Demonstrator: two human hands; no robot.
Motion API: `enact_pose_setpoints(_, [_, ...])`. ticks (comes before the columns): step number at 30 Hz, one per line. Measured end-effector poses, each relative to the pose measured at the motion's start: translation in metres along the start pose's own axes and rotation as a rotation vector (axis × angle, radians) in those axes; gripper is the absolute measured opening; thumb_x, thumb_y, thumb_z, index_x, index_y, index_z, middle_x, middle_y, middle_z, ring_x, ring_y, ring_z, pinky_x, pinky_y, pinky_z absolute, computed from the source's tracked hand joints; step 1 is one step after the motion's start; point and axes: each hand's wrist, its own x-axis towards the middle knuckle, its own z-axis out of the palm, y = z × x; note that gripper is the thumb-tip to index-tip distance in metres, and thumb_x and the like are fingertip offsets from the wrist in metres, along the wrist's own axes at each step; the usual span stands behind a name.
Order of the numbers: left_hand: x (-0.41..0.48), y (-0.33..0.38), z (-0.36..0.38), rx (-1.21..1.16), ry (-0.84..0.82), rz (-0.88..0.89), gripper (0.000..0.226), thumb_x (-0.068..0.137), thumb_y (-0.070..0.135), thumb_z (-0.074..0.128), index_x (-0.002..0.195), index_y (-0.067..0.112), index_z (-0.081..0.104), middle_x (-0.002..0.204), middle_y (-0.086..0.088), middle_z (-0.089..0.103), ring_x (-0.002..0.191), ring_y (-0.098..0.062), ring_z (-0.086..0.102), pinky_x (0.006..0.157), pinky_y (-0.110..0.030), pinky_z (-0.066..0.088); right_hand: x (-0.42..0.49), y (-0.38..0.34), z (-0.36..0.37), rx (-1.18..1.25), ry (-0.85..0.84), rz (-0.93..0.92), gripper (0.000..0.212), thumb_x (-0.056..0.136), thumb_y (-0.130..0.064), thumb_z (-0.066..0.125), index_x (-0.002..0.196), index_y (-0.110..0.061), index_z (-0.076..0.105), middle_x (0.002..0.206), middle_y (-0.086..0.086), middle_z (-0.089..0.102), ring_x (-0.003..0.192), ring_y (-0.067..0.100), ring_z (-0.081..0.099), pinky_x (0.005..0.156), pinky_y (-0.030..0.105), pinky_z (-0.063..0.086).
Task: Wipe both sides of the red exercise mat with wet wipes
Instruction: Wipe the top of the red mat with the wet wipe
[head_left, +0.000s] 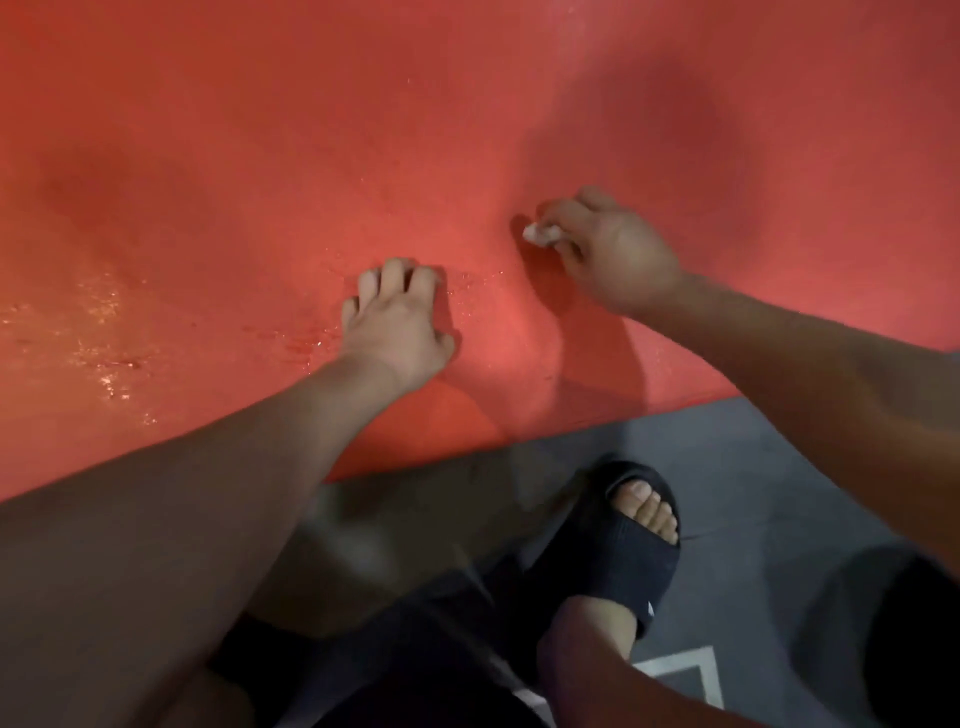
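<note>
Mat (260, 130) runs left-right under both hands.
Right hand (608, 249) pinches wipe (537, 234) farther in; left hand (397, 317), empty, presses mat.

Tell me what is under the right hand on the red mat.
A crumpled white wipe pokes out under the fingers of the right hand, against the red mat. The rest of the wipe and the mat beneath the palm are hidden.

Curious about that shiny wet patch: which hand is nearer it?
Left. The left hand rests just right of the wet patch; the right hand, holding a wipe, is farther right.
</note>
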Motion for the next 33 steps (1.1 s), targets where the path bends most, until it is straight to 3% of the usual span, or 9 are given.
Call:
enact_pose_setpoints(5, [-0.007,-0.002,0.009,0.01,0.004,0.013,0.074,0.084,0.044,0.067,0.15,0.032,0.034,0.153,0.002,0.026,0.141,-0.027,0.023,0.112,-0.047,0.029,-0.002,-0.011,0.024,0.065,0.15,0.064,0.019,0.096,-0.016,0.053,0.097,-0.006,0.07,0.089,0.016,0.06,0.078,0.035,0.063,0.07,0.037,0.048])
enact_pose_setpoints(8, [-0.006,-0.004,0.011,0.004,-0.004,0.014,0.08,0.083,0.048,0.068,0.152,0.031,0.031,0.155,0.002,0.024,0.143,-0.027,0.02,0.115,-0.049,0.029,-0.035,-0.03,0.037,0.094,-0.005,-0.139,0.014,0.096,-0.017,0.06,0.093,-0.006,0.068,0.081,0.012,0.057,0.071,0.029,0.057,0.063,0.037,0.042])
enact_pose_setpoints(11, [-0.008,-0.004,0.016,0.031,0.001,0.026,0.086,0.081,0.05,0.068,0.154,0.029,0.027,0.159,0.0,0.019,0.146,-0.028,0.017,0.118,-0.048,0.026,-0.053,-0.034,0.033,0.014,-0.194,-0.386,0.021,0.088,-0.012,0.065,0.109,-0.008,0.07,0.094,0.011,0.06,0.082,0.027,0.056,0.068,0.034,0.046])
enact_pose_setpoints(13, [-0.011,-0.004,0.021,0.04,-0.007,0.03,0.092,0.082,0.049,0.068,0.158,0.027,0.021,0.163,-0.002,0.014,0.149,-0.028,0.012,0.122,-0.047,0.021,-0.041,-0.032,0.023,-0.015,-0.159,-0.29,0.024,0.095,-0.02,0.055,0.111,-0.011,0.069,0.102,0.013,0.061,0.09,0.029,0.058,0.073,0.035,0.047])
enact_pose_setpoints(16, [-0.014,-0.005,0.024,0.039,-0.024,0.03,0.096,0.084,0.049,0.066,0.161,0.026,0.012,0.167,-0.001,0.004,0.153,-0.027,0.003,0.126,-0.047,0.012,-0.004,-0.028,0.023,-0.071,0.1,-0.084,0.034,0.1,-0.033,0.044,0.098,-0.008,0.067,0.089,0.016,0.057,0.075,0.039,0.06,0.063,0.043,0.049])
enact_pose_setpoints(18, [-0.014,-0.006,0.026,0.04,-0.022,0.034,0.098,0.085,0.051,0.066,0.161,0.026,0.01,0.168,-0.001,0.002,0.154,-0.027,0.001,0.126,-0.047,0.008,0.003,-0.034,0.029,-0.053,0.139,0.005,0.035,0.099,-0.032,0.043,0.098,-0.007,0.068,0.088,0.016,0.057,0.073,0.04,0.06,0.063,0.046,0.05])
enact_pose_setpoints(25, [-0.014,-0.01,0.032,0.02,0.011,0.066,0.098,0.084,0.052,0.065,0.162,0.025,0.011,0.169,-0.003,0.002,0.155,-0.027,-0.001,0.127,-0.046,0.006,-0.055,-0.05,0.033,-0.044,-0.176,-0.443,0.03,0.093,-0.019,0.056,0.119,-0.013,0.068,0.103,0.013,0.062,0.087,0.028,0.059,0.073,0.034,0.048])
enact_pose_setpoints(30, [-0.017,-0.009,0.031,0.024,-0.001,0.07,0.097,0.086,0.051,0.065,0.162,0.026,0.009,0.169,-0.002,-0.001,0.156,-0.026,-0.004,0.127,-0.047,0.005,-0.03,-0.02,0.024,-0.084,0.172,-0.005,0.029,0.101,-0.031,0.045,0.1,-0.01,0.066,0.086,0.015,0.055,0.071,0.039,0.058,0.061,0.046,0.047])
enact_pose_setpoints(33, [-0.018,-0.006,0.033,0.019,0.002,0.069,0.097,0.085,0.049,0.064,0.162,0.026,0.01,0.17,-0.003,-0.002,0.156,-0.026,-0.005,0.126,-0.048,0.004,-0.058,-0.05,0.038,-0.021,0.128,-0.09,0.016,0.097,-0.018,0.055,0.099,-0.007,0.067,0.081,0.011,0.055,0.067,0.03,0.055,0.06,0.04,0.044])
